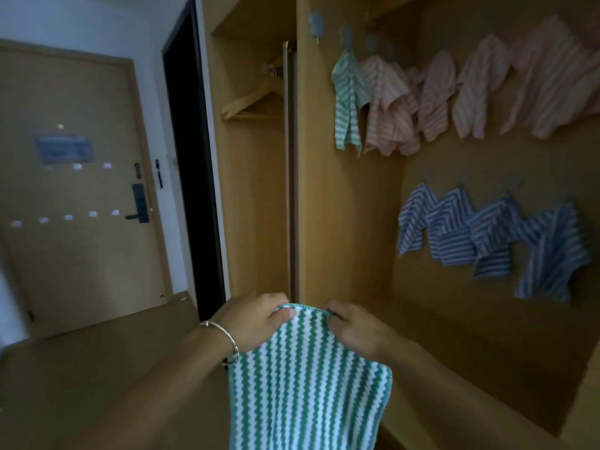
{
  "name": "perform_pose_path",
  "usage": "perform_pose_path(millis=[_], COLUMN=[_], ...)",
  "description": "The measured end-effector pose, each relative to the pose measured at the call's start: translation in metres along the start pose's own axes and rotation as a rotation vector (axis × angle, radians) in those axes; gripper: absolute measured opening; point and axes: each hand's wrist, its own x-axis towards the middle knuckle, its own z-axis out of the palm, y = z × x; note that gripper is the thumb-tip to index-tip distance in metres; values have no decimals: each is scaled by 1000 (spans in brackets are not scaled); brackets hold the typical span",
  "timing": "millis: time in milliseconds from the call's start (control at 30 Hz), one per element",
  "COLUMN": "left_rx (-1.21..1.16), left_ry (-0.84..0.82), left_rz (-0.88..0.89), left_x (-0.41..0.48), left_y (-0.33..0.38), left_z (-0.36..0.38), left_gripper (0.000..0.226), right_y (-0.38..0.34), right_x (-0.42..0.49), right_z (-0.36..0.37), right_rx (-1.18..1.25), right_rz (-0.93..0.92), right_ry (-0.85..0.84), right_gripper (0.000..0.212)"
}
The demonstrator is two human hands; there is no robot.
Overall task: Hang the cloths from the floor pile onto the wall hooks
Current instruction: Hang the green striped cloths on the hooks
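Observation:
A green-and-white zigzag striped cloth (305, 381) hangs in front of me, held by its top edge. My left hand (256, 321) pinches the left part of that edge, and my right hand (354, 328) pinches the right corner. On the wooden wall panel above, a bare round hook (315, 24) sits left of a green striped cloth (349, 99) hanging from its own hook. Several pink striped cloths (435, 95) hang in the same upper row. Several blue striped cloths (493, 235) hang in a lower row. The floor pile is out of view.
An open wardrobe bay with wooden hangers (253, 99) stands left of the hook panel. A closed door with an electronic lock (139, 199) is at the far left. A low wooden ledge (454, 352) runs under the blue cloths.

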Motion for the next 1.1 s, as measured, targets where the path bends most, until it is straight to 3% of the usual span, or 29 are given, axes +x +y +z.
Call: perform_pose_path(millis=[167,367,633,833,933,1100], left_rx=[67,115,218,249,296,551], left_ry=[82,118,279,422,565,770], left_rz=[-57,-87,44,225,329,428], left_x=[44,102,206,276,302,335], left_y=[-11,-35,-70,-89,-80,-59], left_z=[-20,-33,-95,-158,-183,-214], left_gripper=[33,28,30,19,8,32], right_y=[1,10,-16,-39,-47,-60], right_x=[54,119,216,265,270,281], right_z=[-28,-55,-124,-185,-216,-271], right_rx=[126,51,-22,-17,-53,-60], right_rz=[-127,-185,-294,-471,-555,-674], right_ry=[-38,-36,181,453,508,670], right_gripper=[25,21,23,15,14,14])
